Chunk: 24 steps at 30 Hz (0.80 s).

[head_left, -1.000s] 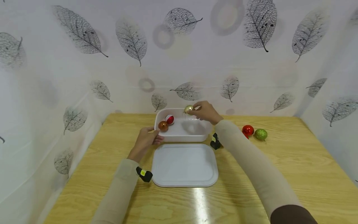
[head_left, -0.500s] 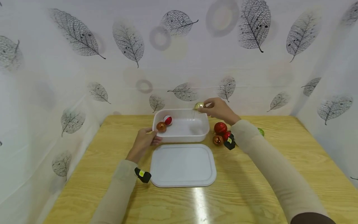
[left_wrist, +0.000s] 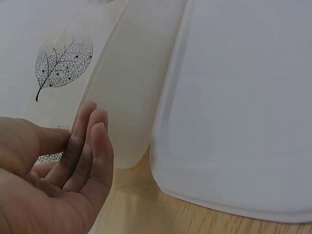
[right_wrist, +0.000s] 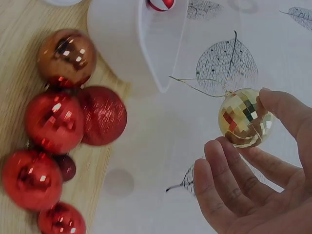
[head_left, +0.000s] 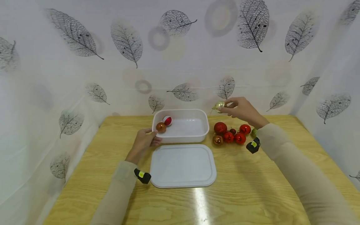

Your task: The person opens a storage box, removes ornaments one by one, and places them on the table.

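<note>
My right hand (head_left: 242,109) pinches a shiny gold bauble (right_wrist: 245,118) between thumb and fingertips; a thin gold loop trails from it. It is held up beyond the red baubles, right of the white plastic box (head_left: 194,137). My left hand (head_left: 142,142) grips the box's near left corner, thumb at the rim and fingers against the outer wall, as the left wrist view shows. Inside the box, toward its left end, lie a copper-orange bauble (head_left: 161,127) and a red-and-white one (head_left: 167,120).
Right of the box sits a cluster of several red baubles (head_left: 240,138), with an orange bauble (head_left: 217,140) and a green bauble (head_left: 254,133), partly hidden by the right wrist. A white lid (head_left: 182,165) lies flat in front of the box. Behind the wooden table (head_left: 112,200) hangs a leaf-print cloth (head_left: 126,87).
My right hand has carried the gold bauble from over the box's back rim to the right, out past its right end, uncovering the red baubles. The left hand stays at the box corner.
</note>
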Available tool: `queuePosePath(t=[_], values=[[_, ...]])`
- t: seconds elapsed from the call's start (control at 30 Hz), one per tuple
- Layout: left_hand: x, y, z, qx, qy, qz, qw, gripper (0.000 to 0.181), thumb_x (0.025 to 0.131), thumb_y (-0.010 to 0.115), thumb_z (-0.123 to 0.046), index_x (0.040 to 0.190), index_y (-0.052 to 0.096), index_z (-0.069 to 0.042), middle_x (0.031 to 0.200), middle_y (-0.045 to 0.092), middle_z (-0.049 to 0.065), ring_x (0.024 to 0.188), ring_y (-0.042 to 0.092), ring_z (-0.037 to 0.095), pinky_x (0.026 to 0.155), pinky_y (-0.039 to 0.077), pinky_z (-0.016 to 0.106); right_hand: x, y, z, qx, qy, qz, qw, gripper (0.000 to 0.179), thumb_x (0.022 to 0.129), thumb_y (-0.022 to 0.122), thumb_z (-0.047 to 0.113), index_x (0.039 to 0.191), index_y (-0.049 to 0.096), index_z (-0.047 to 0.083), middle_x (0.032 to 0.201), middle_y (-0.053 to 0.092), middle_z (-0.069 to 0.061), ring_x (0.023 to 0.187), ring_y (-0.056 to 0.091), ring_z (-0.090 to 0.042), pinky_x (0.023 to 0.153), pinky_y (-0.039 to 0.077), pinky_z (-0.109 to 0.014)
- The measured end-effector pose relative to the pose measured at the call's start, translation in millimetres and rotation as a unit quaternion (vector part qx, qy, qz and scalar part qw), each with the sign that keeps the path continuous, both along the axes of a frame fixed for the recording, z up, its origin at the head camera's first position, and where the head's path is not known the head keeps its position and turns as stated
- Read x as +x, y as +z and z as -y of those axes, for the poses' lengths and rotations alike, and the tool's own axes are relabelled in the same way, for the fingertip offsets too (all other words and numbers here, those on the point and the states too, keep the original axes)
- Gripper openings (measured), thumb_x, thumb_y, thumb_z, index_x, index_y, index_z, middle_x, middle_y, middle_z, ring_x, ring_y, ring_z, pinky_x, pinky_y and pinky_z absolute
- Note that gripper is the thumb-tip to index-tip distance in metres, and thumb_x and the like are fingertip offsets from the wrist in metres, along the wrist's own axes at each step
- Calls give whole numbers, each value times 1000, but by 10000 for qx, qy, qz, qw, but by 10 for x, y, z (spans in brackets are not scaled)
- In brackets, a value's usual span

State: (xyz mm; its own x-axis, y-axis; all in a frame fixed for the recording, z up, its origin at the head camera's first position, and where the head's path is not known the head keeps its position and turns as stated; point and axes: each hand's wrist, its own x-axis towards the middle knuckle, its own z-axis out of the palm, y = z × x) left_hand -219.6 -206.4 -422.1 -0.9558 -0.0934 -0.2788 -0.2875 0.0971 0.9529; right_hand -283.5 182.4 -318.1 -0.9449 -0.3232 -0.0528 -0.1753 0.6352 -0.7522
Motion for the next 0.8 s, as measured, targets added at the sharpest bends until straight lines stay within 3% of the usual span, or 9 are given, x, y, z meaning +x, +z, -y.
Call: queuePosePath(t=[0.47,0.8], values=[[7,-6,4,44,-9,2,10000,44,107,53,-14,144,47,9,83,73,12,70,71,15,69,63,25,234,-33,-632,468,-353,32,9983,74,95,65,53,144,50,-1,128,62,-29,99,69,-31,88,59,-49],[0,-4,-6,36,-3,-3,10000,45,107,52,-13,145,45,10,83,73,13,68,71,14,67,62,24,384,-145,-986,524,-440,53,9976,71,99,65,45,143,47,-7,127,60,-35,101,69,-38,83,62,-47]])
